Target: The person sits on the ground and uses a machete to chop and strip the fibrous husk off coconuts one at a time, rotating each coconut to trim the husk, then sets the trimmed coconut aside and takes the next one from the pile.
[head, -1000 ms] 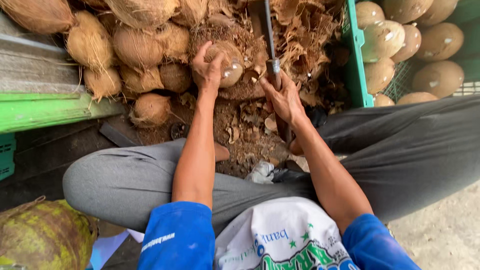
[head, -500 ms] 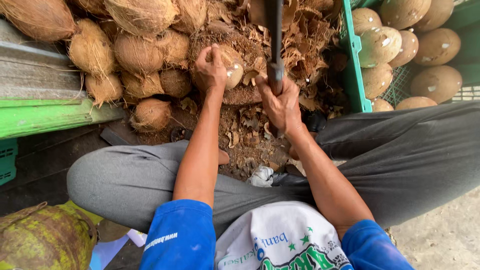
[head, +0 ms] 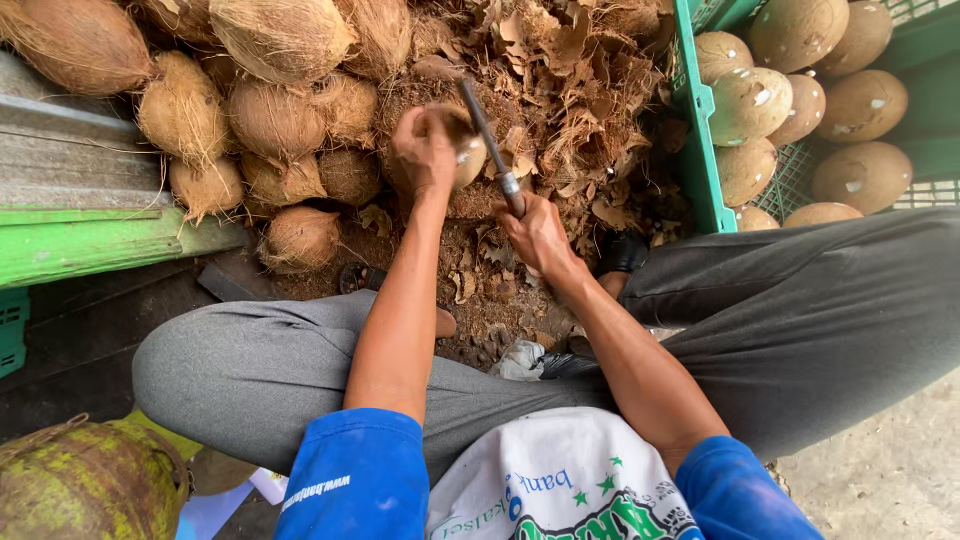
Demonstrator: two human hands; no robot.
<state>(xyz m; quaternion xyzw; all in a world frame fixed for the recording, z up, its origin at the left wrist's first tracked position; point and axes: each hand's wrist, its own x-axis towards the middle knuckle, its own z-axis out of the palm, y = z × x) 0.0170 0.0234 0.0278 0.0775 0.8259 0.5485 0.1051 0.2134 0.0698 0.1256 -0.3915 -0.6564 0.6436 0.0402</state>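
left hand [head: 425, 150]: grip wrapped over a round, pale, part-husked coconut [head: 465, 160], at the centre of the husk pile [head: 560, 110].
right hand [head: 535, 235]: grip clenched on the handle of a knife [head: 485, 130]; slim dark blade tilted against the coconut.
materials: hairy brown fibrous coconuts [head: 270, 120] at left; smooth tan peeled ones in the green plastic crate [head: 695, 110]; dry flaky husk scraps.
change: blade stood near upright half a second ago; it now leans left onto the coconut.

A seated person's left hand [head: 425, 150] grips a partly husked coconut [head: 462, 152]. The right hand [head: 535, 232] holds a blade [head: 483, 130] angled against the coconut, just beside the left fingers.
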